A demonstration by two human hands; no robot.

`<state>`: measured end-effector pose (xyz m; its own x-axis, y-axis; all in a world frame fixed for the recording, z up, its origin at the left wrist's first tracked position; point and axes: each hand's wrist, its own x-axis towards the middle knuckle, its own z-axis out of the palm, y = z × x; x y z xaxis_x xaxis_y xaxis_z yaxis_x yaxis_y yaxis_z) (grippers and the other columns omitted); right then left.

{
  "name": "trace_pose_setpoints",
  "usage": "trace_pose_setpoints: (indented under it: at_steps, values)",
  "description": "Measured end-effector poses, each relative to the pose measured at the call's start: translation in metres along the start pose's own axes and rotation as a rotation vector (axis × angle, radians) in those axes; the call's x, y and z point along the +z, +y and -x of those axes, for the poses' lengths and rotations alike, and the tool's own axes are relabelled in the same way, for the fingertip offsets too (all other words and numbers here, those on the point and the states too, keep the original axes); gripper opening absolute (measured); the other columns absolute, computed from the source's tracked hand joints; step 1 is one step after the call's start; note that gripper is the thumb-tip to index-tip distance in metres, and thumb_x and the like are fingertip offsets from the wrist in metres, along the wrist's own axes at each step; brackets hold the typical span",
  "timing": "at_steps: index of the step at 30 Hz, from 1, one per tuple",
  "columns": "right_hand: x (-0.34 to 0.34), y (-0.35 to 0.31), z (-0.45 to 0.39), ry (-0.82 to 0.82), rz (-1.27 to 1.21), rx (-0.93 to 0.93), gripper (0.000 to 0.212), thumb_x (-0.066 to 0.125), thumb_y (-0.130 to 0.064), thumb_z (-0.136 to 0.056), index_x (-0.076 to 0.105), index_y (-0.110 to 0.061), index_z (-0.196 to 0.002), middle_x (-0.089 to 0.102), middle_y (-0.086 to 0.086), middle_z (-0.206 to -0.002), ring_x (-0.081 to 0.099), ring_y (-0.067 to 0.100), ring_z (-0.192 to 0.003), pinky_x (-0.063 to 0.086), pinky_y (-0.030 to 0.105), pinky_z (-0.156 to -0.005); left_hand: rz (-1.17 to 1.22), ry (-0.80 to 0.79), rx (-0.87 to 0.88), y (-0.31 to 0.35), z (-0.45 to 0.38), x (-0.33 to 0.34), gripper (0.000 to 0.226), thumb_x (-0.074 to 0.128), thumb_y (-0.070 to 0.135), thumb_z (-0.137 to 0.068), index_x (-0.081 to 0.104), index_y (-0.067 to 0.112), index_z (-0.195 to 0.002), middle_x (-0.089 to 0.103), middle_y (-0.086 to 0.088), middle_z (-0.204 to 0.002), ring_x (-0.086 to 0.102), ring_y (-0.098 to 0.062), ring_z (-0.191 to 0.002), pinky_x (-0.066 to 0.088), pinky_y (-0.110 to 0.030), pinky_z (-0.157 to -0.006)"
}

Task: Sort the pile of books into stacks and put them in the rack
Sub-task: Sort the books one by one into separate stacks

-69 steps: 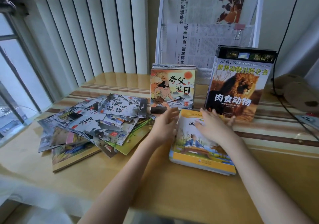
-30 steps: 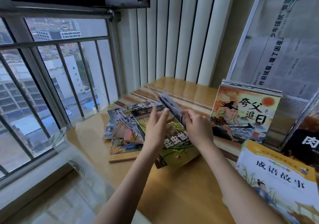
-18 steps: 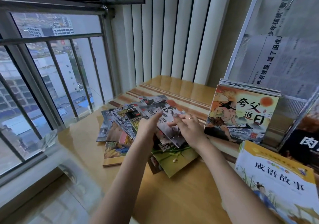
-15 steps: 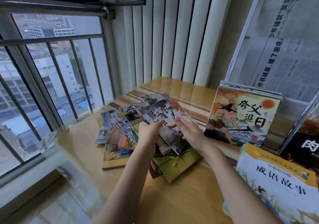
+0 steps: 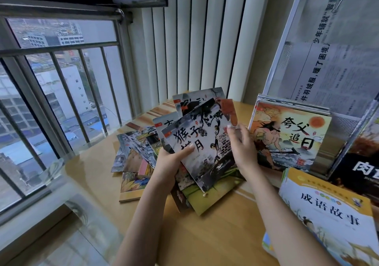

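Note:
Several thin grey ink-painting booklets (image 5: 205, 130) are fanned and lifted above the loose pile of books (image 5: 135, 161) on the wooden table (image 5: 215, 235). My left hand (image 5: 172, 163) grips their lower left edge, thumb on the front cover. My right hand (image 5: 242, 144) holds their right edge, fingers curled round it. A stack of orange-covered picture books (image 5: 287, 132) stands upright in the white rack (image 5: 346, 126) on the right, beside a dark book (image 5: 361, 171). A yellow-and-white stack (image 5: 332, 210) lies flat at the lower right.
A barred window (image 5: 57, 85) runs along the left and white vertical blinds (image 5: 194, 40) hang behind the table. Newspaper (image 5: 338, 71) is clipped to the rack's back. A glass sheet's edge (image 5: 61, 183) borders the table on the left.
Both hands left the yellow stack and went left to the pile. They gathered several thin grey booklets and have raised them, tilted upright, off the pile.

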<state>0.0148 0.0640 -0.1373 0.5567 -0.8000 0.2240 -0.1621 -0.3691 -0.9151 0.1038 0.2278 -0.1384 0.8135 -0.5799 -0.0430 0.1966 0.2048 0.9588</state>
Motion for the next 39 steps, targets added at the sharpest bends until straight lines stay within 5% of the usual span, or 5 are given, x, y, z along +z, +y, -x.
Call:
trace_pose_setpoints:
  at_steps: [8,18,23,30,39]
  values:
    - [0.002,-0.003,0.008,0.046,0.058,-0.191,0.056,0.039,-0.076,-0.078,0.048,-0.02,-0.081,0.04,-0.009,-0.062,0.037,0.005,-0.051,0.029,0.021,-0.051,-0.063,-0.004,0.122,0.002,-0.001,-0.007,0.024,0.081,0.014,-0.069,0.066,0.008,-0.087,0.074,-0.004,-0.082,0.071,-0.022,-0.08,0.056,-0.031,-0.074]
    - [0.001,-0.011,0.009,0.204,-0.06,-0.337,0.03,0.045,-0.037,-0.095,0.042,-0.007,-0.089,0.039,-0.006,-0.058,0.036,0.004,-0.045,0.027,0.019,-0.045,-0.277,0.278,0.535,0.001,0.0,0.009,0.029,0.068,0.039,-0.075,0.06,0.018,-0.092,0.067,0.008,-0.08,0.066,-0.003,-0.073,0.053,-0.025,-0.064]
    - [-0.005,-0.02,0.018,0.21,-0.23,-0.401,0.018,0.042,-0.032,-0.1,0.044,-0.014,-0.102,0.045,-0.011,-0.068,0.046,-0.004,-0.056,0.035,0.007,-0.055,-0.676,0.355,0.791,0.011,-0.013,0.02,0.053,0.054,0.055,-0.082,0.033,0.016,-0.111,0.055,0.005,-0.081,0.05,-0.009,-0.059,0.037,-0.023,-0.047]
    - [-0.002,-0.016,0.01,-0.021,-0.33,-0.119,0.097,0.049,-0.071,-0.078,0.015,-0.015,-0.15,0.057,0.003,-0.113,0.054,-0.011,-0.094,0.045,0.021,-0.095,-0.537,0.137,0.717,-0.009,-0.022,0.025,0.065,0.061,0.04,-0.085,0.015,0.024,-0.128,0.043,-0.011,-0.125,0.05,-0.013,-0.116,0.043,-0.026,-0.094]
    - [-0.002,-0.018,0.009,-0.013,-0.201,-0.039,0.095,0.058,-0.04,-0.089,-0.009,-0.013,-0.15,0.002,-0.007,-0.157,0.017,0.001,-0.138,0.013,0.021,-0.111,-0.552,0.202,0.781,-0.008,-0.017,0.036,0.044,0.066,0.005,-0.084,0.041,0.017,-0.118,0.052,0.0,-0.109,0.05,-0.01,-0.101,0.039,-0.005,-0.081]
